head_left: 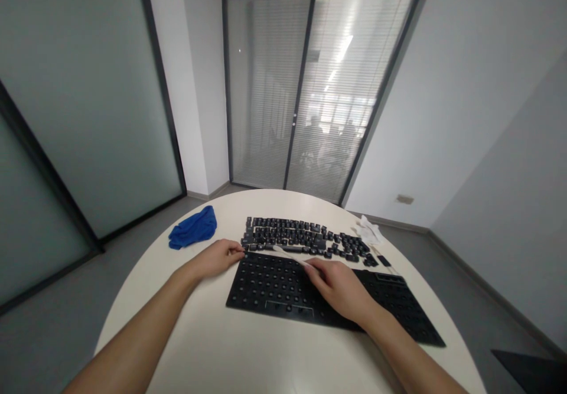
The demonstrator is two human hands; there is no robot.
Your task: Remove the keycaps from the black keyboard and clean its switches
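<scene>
A black keyboard base (274, 287) without its keycaps lies across the round table. Behind it, many loose black keycaps (283, 231) are laid out in rows, more scattered towards the right. My right hand (334, 282) is closed over the middle of the base, holding a thin white stick (290, 256) whose tip points left towards the keycaps. At the base's back left corner is my left hand (224, 255), its fingertips pressed together at the edge; whatever they may hold is too small to make out.
On the cream table (204, 335), a crumpled blue cloth (194, 227) lies at the back left. White tissue (369, 230) sits at the back right, with another thin white stick near it. Beyond the table are glass doors with blinds.
</scene>
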